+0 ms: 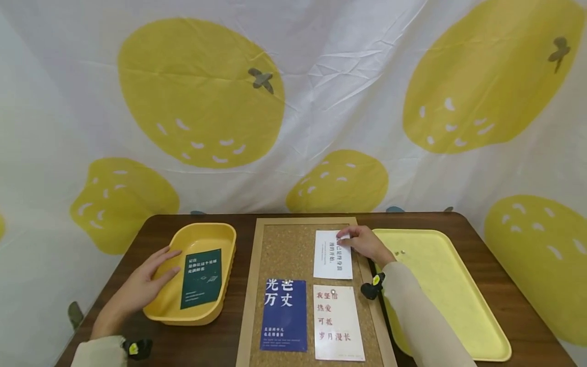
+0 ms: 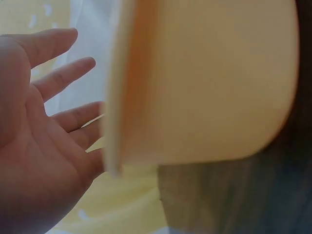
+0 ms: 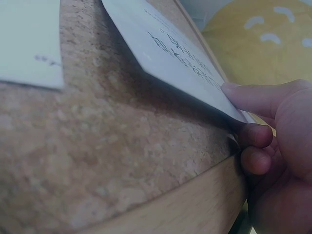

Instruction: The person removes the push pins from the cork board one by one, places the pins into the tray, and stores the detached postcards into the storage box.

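Between thumb and fingers, my right hand [image 1: 367,243] pinches the right edge of a white card [image 1: 326,260] with dark lettering. The card lies over the upper right of a cork board [image 1: 284,255]; in the right wrist view its near corner [image 3: 141,61] stands a little off the cork, casting a shadow. With fingers spread, my left hand [image 1: 139,285] hovers at the left side of a yellow plastic basket [image 1: 202,234], its palm seen in the left wrist view [image 2: 44,131]. A dark green card [image 1: 203,280] with white lettering lies in the basket.
Lower on the board are a blue card [image 1: 283,316] and a white card with red lettering [image 1: 338,326], each with a pin at its top. A pale yellow tray [image 1: 440,290] with small pins [image 1: 400,253] stands at right. Behind the brown table [image 1: 243,285] hangs a lemon-patterned cloth [image 1: 302,102].
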`<action>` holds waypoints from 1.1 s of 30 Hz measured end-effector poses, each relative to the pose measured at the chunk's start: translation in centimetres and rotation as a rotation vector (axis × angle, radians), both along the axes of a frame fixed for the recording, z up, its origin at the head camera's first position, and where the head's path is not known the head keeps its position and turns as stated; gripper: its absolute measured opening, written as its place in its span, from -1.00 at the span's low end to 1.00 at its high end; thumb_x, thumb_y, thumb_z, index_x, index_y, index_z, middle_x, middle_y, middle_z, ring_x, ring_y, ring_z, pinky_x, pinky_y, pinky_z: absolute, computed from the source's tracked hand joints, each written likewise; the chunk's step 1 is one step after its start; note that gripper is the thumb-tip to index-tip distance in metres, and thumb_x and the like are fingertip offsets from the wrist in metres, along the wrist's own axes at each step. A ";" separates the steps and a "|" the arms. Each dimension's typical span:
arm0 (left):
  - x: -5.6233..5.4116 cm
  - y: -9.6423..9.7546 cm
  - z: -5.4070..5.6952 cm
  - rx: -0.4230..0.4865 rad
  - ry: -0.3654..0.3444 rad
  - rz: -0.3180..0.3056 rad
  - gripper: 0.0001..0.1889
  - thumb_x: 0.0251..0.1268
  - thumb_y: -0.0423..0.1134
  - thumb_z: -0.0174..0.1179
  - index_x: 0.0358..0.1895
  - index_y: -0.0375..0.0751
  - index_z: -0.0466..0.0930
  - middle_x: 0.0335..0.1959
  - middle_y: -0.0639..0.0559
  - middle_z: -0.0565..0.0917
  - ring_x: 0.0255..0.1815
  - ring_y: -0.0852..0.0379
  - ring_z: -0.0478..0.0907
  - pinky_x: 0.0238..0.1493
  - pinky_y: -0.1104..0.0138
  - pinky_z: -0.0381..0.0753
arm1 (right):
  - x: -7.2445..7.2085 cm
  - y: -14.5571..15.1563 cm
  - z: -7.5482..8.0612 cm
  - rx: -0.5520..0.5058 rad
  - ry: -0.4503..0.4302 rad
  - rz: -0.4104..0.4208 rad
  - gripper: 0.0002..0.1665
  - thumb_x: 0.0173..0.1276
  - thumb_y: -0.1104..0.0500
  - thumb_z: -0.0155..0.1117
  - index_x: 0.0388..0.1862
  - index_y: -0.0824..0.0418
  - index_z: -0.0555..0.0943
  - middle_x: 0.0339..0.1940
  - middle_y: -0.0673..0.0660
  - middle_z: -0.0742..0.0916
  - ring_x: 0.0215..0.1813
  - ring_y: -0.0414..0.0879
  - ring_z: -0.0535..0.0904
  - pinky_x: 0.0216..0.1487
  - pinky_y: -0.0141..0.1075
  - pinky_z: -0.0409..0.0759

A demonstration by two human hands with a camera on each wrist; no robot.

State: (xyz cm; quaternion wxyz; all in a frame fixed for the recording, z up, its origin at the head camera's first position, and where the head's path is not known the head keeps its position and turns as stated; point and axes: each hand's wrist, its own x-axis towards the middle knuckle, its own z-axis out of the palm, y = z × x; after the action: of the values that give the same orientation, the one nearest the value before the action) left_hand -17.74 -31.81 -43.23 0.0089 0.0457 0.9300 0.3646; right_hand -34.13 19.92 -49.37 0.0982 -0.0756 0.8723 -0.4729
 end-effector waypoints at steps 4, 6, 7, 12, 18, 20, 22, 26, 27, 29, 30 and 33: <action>-0.1 -0.8 -0.8 0.026 -0.084 0.048 -0.36 0.47 0.07 0.10 0.44 -0.24 0.32 0.54 -0.45 0.00 0.51 -0.51 -0.06 0.35 -0.40 0.03 | 0.1 -0.1 0.0 0.011 0.008 0.000 -0.79 0.30 0.17 0.41 -0.10 0.18 0.74 -0.33 0.06 0.64 -0.33 -0.08 0.41 -0.31 -0.31 0.39; -0.2 -1.1 -1.2 0.037 -0.124 0.070 -0.31 0.45 0.14 0.09 0.47 -0.22 0.29 0.56 -0.44 -0.05 0.52 -0.50 -0.11 0.35 -0.40 0.00 | 0.1 -0.2 0.0 0.017 0.013 -0.002 -0.80 0.30 0.17 0.41 -0.11 0.17 0.74 -0.30 0.06 0.66 -0.31 -0.08 0.41 -0.28 -0.30 0.39; -0.2 -1.3 -1.3 0.043 -0.137 0.075 -0.29 0.45 0.16 0.08 0.48 -0.22 0.27 0.57 -0.44 -0.07 0.53 -0.50 -0.13 0.36 -0.41 -0.02 | 0.1 -0.2 0.0 0.016 0.013 -0.004 -0.80 0.30 0.17 0.41 -0.11 0.16 0.74 -0.29 0.07 0.66 -0.30 -0.07 0.41 -0.28 -0.30 0.38; -0.3 -2.2 -2.1 0.067 -0.206 0.101 -0.23 0.45 0.22 0.03 0.54 -0.16 0.16 0.57 -0.42 -0.09 0.54 -0.47 -0.13 0.36 -0.39 0.01 | 0.2 -0.5 0.1 0.022 0.014 -0.001 -0.81 0.30 0.17 0.41 -0.11 0.14 0.74 -0.20 0.09 0.70 -0.25 -0.05 0.42 -0.24 -0.28 0.36; 0.0 -3.2 -3.1 0.149 -0.252 0.133 -0.25 0.47 0.21 0.00 0.57 -0.08 0.10 0.56 -0.39 0.02 0.42 -0.35 0.17 0.25 -0.11 0.45 | 0.1 -0.8 0.2 0.027 0.000 -0.013 -0.83 0.29 0.17 0.41 -0.13 0.10 0.75 -0.08 0.08 0.73 -0.18 -0.03 0.43 -0.19 -0.26 0.35; 0.1 -3.5 -3.3 0.188 -0.256 0.130 -0.25 0.47 0.20 0.01 0.57 -0.08 0.08 0.57 -0.37 0.00 0.44 -0.33 0.14 0.18 0.15 0.52 | 0.1 -0.9 0.2 0.023 0.004 -0.011 -0.83 0.29 0.17 0.41 -0.13 0.11 0.75 -0.08 0.09 0.72 -0.18 -0.03 0.42 -0.19 -0.25 0.34; 0.3 -3.8 -3.5 0.229 -0.256 0.121 -0.25 0.48 0.17 0.02 0.58 -0.09 0.06 0.58 -0.35 -0.03 0.48 -0.33 0.06 0.09 0.40 0.49 | 0.0 -0.9 0.2 0.019 0.007 -0.006 -0.82 0.29 0.17 0.40 -0.12 0.13 0.75 -0.10 0.09 0.72 -0.18 -0.03 0.42 -0.19 -0.25 0.33; 0.5 -4.2 -3.8 0.311 -0.258 0.096 -0.24 0.49 0.12 0.04 0.59 -0.13 0.01 0.60 -0.30 -0.10 0.55 -0.32 -0.07 -0.10 0.70 0.34 | 0.1 -1.0 0.3 0.007 -0.005 -0.011 -0.82 0.29 0.18 0.41 -0.13 0.13 0.75 -0.13 0.09 0.71 -0.18 -0.03 0.42 -0.18 -0.24 0.32; 0.6 -4.3 -3.8 0.331 -0.260 0.093 -0.24 0.50 0.10 0.04 0.59 -0.14 0.00 0.61 -0.29 -0.11 0.56 -0.32 -0.11 -0.11 0.72 0.32 | 0.1 -1.0 0.3 0.008 -0.007 -0.011 -0.82 0.29 0.18 0.41 -0.13 0.13 0.75 -0.12 0.08 0.71 -0.17 -0.03 0.42 -0.17 -0.24 0.32; 0.7 -4.4 -3.9 0.358 -0.262 0.084 -0.24 0.50 0.07 0.05 0.59 -0.15 -0.03 0.61 -0.28 -0.13 0.56 -0.33 -0.14 -0.11 0.74 0.30 | 0.2 -1.0 0.3 0.005 -0.010 -0.010 -0.82 0.29 0.18 0.40 -0.13 0.13 0.75 -0.10 0.09 0.72 -0.16 -0.03 0.43 -0.16 -0.24 0.32; 0.7 -4.4 -3.9 0.367 -0.263 0.082 -0.23 0.51 0.06 0.05 0.60 -0.15 -0.05 0.61 -0.28 -0.14 0.56 -0.33 -0.14 -0.11 0.73 0.31 | 0.2 -1.0 0.3 0.008 -0.008 -0.008 -0.82 0.30 0.18 0.40 -0.12 0.14 0.75 -0.08 0.09 0.72 -0.15 -0.03 0.43 -0.16 -0.24 0.32; 0.8 -4.4 -3.9 0.392 -0.266 0.072 -0.24 0.51 0.00 0.06 0.60 -0.16 -0.07 0.61 -0.29 -0.15 0.55 -0.32 -0.13 -0.10 0.72 0.34 | 0.3 -1.1 0.4 0.003 -0.017 -0.011 -0.82 0.30 0.18 0.40 -0.12 0.13 0.75 -0.09 0.09 0.72 -0.15 -0.03 0.43 -0.17 -0.24 0.33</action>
State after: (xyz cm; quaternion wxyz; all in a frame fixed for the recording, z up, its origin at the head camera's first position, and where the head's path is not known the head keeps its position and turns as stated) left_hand -16.97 -36.19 -47.16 0.1093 -0.0353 0.8331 0.5411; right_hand -33.84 18.86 -48.98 0.1029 -0.0666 0.8726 -0.4728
